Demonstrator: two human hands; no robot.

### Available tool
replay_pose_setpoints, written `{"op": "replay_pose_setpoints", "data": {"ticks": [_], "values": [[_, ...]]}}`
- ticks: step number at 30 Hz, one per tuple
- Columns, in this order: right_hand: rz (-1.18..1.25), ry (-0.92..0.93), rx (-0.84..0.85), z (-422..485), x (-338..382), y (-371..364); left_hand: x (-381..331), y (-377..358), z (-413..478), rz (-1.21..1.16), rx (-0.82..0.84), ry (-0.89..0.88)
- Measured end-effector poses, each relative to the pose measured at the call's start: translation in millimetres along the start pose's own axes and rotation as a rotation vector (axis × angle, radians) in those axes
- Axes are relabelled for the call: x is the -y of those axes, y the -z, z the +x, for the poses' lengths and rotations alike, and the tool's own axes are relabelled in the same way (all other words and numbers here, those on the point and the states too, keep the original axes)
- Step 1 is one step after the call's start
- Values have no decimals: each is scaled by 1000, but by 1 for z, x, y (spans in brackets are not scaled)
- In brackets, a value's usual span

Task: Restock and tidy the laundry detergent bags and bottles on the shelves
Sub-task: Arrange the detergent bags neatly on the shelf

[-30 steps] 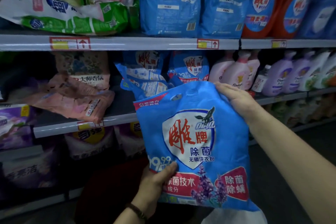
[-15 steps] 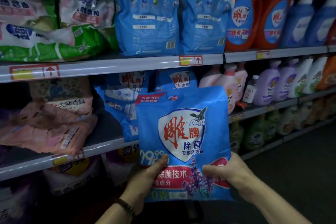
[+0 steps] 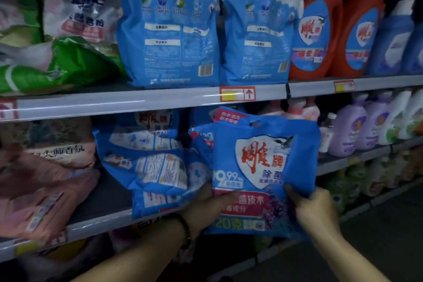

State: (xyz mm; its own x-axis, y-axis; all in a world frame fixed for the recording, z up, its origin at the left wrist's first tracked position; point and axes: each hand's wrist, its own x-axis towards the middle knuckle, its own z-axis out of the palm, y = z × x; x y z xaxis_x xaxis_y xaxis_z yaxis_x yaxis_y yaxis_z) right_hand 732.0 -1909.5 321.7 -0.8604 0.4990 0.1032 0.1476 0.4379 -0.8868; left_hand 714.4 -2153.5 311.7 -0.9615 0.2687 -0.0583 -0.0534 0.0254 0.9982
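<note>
Dim store aisle: middle shelf (image 3: 109,216) has pink bags (image 3: 45,190) left, blue bags (image 3: 146,167) heaped centre. We see left grip (image 3: 210,206) and right grip (image 3: 313,208) holding the blue detergent bag (image 3: 263,162) by its bottom, closer to that shelf than before.

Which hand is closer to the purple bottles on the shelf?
Right. The right hand grips the blue bag below and left of the purple bottles; the left hand holds its other side, farther away.
</note>
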Motion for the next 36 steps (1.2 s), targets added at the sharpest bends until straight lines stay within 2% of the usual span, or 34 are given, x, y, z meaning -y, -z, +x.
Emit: {"op": "replay_pose_setpoints", "data": {"ticks": [4, 9, 12, 15, 19, 23, 26, 30, 32, 34, 36], "values": [[-112, 15, -4, 51, -5, 3, 15, -18, 66, 109, 23, -96], [-301, 119, 39, 90, 3, 0, 8, -16, 136, 45, 64, -19], [-369, 208, -30, 110, 0, -7, -3, -19, 170, 124, 124, -30], [-416, 218, -110, 131, -7, -7, -5, -24, 196, 186, 116, -55], [-314, 189, -113, 136, -1, -14, 9, -14, 227, 279, 65, -123], [-136, 60, -5, 128, 11, -38, 24, 17, 240, 389, -46, -144], [-203, 92, 17, 126, 21, -68, 26, 45, 239, 458, -142, -117], [-117, 121, 48, 126, 48, -110, 30, 76, 230, 538, -420, -52], [-58, 94, 74, 125, 63, -127, 32, 87, 224, 492, -512, -25], [59, 45, 89, 128, 72, -138, 31, 93, 220, 456, -551, 1], [346, -61, 135, 135, 75, -144, 30, 93, 216, 417, -544, -8]]}}
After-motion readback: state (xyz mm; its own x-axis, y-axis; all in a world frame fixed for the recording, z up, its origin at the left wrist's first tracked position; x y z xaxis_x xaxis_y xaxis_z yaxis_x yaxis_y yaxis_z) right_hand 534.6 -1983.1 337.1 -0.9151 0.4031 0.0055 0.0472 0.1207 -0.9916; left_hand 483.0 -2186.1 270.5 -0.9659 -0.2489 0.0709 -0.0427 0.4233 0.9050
